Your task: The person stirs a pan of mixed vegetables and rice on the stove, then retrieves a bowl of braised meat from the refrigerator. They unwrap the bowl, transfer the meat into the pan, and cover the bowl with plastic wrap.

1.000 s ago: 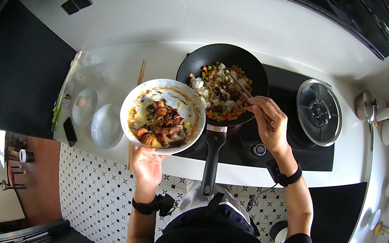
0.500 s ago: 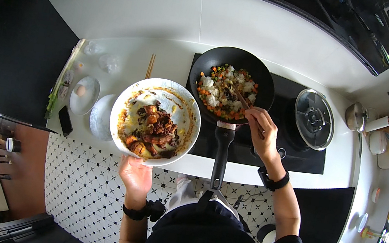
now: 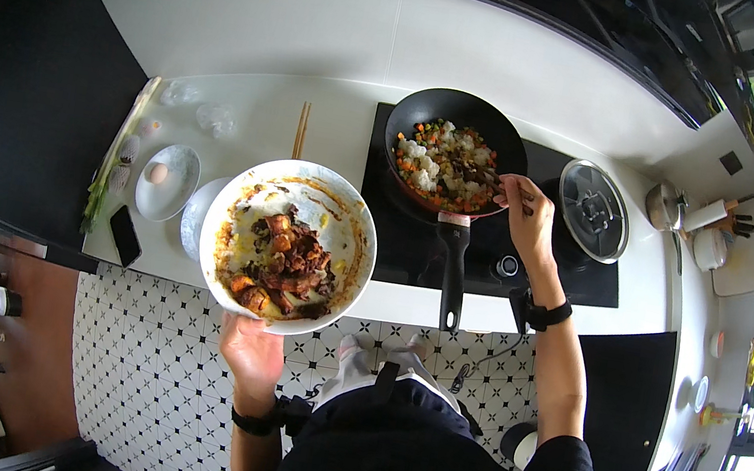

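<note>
My left hand (image 3: 250,353) grips the near rim of a white bowl (image 3: 353,276), keeping it tilted above the counter's front edge. Dark braised meat (image 3: 290,262) lies inside, with brown sauce streaking the walls. My right hand (image 3: 527,221) is closed around brown chopsticks (image 3: 496,181) over the right side of a black wok (image 3: 459,108). Their tips are hard to make out among the food. White rice (image 3: 421,166) in clumps, diced carrot and green peas fill the wok's bottom. Its long black handle (image 3: 452,271) points towards me, untouched.
The wok stands on a black cooktop (image 3: 574,289), beside a glass lid (image 3: 593,211). Leftward on the counter are wooden chopsticks (image 3: 302,132), an egg (image 3: 158,174) on a plate (image 3: 169,204), a phone (image 3: 125,235) and green onions (image 3: 100,184). A saucepan (image 3: 666,209) stands far right.
My right hand has moved up and to the right, along the wok's right rim. The bowl has shifted slightly left and down in my left hand. The head view has shifted a little.
</note>
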The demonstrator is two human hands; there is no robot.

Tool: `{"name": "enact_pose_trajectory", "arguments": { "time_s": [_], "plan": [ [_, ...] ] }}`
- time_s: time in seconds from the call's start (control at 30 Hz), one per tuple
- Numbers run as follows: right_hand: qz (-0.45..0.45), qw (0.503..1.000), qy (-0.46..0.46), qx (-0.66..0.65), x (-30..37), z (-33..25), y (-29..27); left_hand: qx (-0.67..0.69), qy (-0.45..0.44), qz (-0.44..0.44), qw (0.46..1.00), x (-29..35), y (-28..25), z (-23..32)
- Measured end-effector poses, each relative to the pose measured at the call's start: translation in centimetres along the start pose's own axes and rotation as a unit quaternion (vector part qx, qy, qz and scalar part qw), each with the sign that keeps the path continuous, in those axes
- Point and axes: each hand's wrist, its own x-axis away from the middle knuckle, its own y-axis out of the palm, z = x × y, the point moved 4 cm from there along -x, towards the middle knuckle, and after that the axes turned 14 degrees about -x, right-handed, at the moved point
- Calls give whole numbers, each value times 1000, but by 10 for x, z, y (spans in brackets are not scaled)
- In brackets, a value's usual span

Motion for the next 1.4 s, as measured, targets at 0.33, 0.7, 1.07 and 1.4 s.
{"name": "enact_pose_trajectory", "arguments": {
  "time_s": [0.33, 0.7, 1.07, 1.4],
  "plan": [
    [5, 999, 17, -41, 10, 1, 3, -8, -45, -94, 995, 49, 14, -12],
    [59, 924, 48, -374, 16, 41, -86, -158, -107, -166, 967, 120, 114, -89],
    [-11, 837, 100, -538, 4, 33, -246, -88, -181, -182, 962, 201, 226, -285],
    [-16, 807, 74, -586, 17, 4, -349, -193, -171, -266, 929, 170, 350, -445]
  ]
}}
